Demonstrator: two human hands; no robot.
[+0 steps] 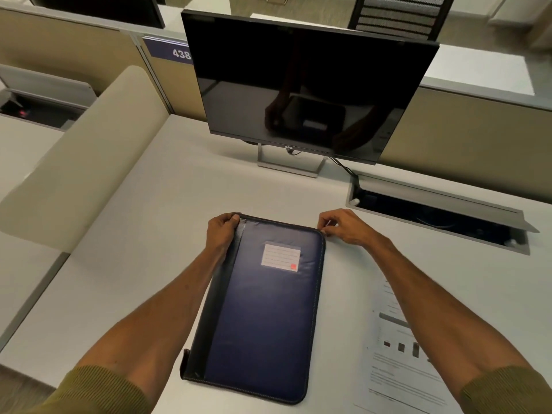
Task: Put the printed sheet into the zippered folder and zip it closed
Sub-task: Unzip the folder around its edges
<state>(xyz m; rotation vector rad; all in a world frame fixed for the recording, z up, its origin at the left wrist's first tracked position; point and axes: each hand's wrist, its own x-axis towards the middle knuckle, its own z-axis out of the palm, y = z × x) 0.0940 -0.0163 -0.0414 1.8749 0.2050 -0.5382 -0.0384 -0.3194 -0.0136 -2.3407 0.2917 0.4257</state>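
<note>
A dark blue zippered folder [263, 309] lies flat on the white desk in front of me, its cover down, a white label with a red square near its far end. My left hand [221, 231] grips the folder's far left corner at the spine. My right hand [340, 225] pinches something small at the far right corner, where the zip runs; the zip pull itself is hidden by my fingers. The printed sheet [400, 354] lies on the desk to the right of the folder, partly under my right forearm.
A dark monitor [304, 85] on a stand rises just beyond the folder. An open cable tray [433, 210] is sunk into the desk at the right. A beige divider panel [83, 156] borders the desk on the left.
</note>
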